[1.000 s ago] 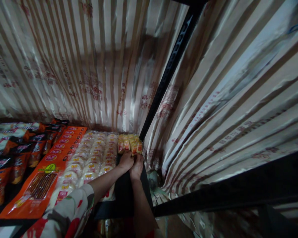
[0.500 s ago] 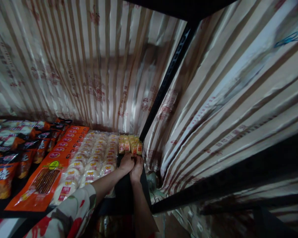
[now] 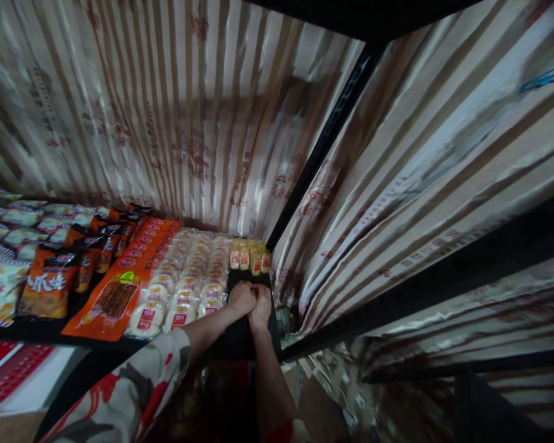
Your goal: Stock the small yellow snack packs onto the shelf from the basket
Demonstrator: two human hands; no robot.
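Observation:
Over the dark shelf [image 3: 240, 344], my left hand [image 3: 241, 299] and my right hand [image 3: 260, 309] are close together, their fingertips meeting. Both have curled fingers, and anything between them is hidden. Just beyond the hands stand small yellow packs [image 3: 256, 263] with red labels, grouped in the back corner. To the left of my left hand lie rows of round white cakes [image 3: 180, 307] in clear wrappers with red and yellow labels.
Further left are long orange snack packets [image 3: 96, 317], orange-and-black bags [image 3: 48, 289] and white snack bags [image 3: 2, 283]. A black metal post [image 3: 321, 144] rises at the corner. Striped plastic sheeting [image 3: 203, 123] hangs behind and to the right.
Both hands have drawn back toward me from the small yellow packs, leaving a gap of dark shelf. The view has shifted, so more bags show at the left.

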